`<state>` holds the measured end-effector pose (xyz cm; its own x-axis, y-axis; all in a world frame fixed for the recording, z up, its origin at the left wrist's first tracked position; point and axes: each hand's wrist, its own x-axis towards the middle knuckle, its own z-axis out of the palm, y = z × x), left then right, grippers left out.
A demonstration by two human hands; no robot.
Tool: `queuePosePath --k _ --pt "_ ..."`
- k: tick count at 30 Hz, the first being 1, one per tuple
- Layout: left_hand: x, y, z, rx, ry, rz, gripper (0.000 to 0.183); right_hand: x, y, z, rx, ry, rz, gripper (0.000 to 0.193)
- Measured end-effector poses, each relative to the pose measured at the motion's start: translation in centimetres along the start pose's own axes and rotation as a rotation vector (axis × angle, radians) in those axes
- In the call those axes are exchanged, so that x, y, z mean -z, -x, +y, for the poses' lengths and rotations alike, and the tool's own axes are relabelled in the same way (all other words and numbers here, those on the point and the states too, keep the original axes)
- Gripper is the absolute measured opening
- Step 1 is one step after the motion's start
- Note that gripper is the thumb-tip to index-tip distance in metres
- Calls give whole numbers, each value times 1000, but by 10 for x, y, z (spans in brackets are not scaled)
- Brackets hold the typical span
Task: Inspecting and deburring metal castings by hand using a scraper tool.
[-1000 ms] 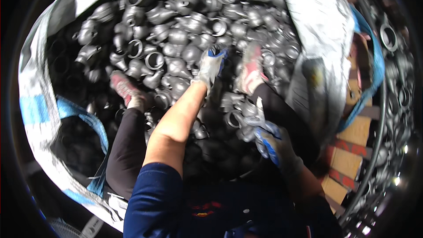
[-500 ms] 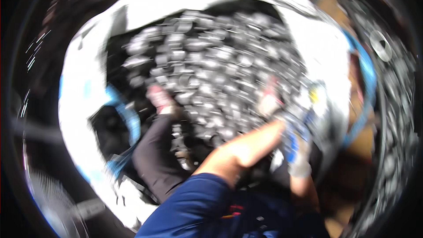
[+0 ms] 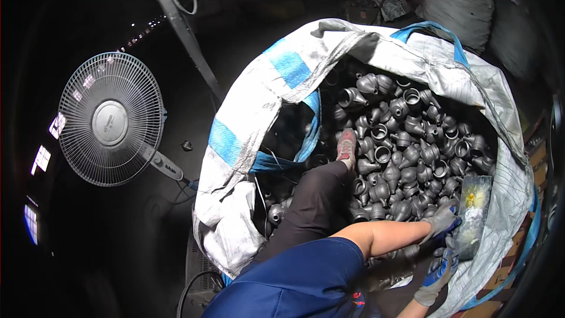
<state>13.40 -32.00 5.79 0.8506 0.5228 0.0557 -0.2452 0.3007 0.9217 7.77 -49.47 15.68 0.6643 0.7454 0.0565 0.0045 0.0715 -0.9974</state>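
Note:
I stand inside a big white and blue bulk bag (image 3: 247, 123) filled with several dark metal pipe fittings (image 3: 406, 147). My left hand (image 3: 441, 221), in a blue and grey glove, reaches right across the pile, its fingers closed at the lower left edge of a flat grey plate (image 3: 475, 206) that leans on the bag's right wall. My right hand (image 3: 436, 274), also gloved, hangs just below the plate's lower end; its grip is hidden. My leg in black trousers (image 3: 312, 206) and a reddish shoe (image 3: 347, 144) rest on the fittings.
A standing fan (image 3: 112, 118) is on the dark floor to the left, with a slanted metal post (image 3: 182, 29) behind it. Filled sacks (image 3: 459, 0) stand at the back. Wooden pallet boards (image 3: 521, 241) show at the right edge. A black cable (image 3: 188, 294) lies below.
The view has swung left, so the bag now sits at the right and the fan shows. Both hands have moved from the middle of the pile to the plate at the bag's right wall.

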Motion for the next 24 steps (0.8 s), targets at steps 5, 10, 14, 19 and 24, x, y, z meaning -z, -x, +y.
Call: queuePosePath --k 5,10,14,19,24 --pt "76 67 149 -36 -531 95 12 -21 7 -33 897 872 102 47" --pt "134 150 201 -79 -632 10 20 -32 -10 -19 13 239 -26 54" --pt "138 175 194 40 -453 -45 10 -14 -9 34 -561 -685 -274 35" --pt "119 193 213 104 -179 88 8 40 -15 109 -654 -1090 -721 31" --pt "120 192 212 -44 -272 53 19 23 18 67 -611 -162 -44 33"
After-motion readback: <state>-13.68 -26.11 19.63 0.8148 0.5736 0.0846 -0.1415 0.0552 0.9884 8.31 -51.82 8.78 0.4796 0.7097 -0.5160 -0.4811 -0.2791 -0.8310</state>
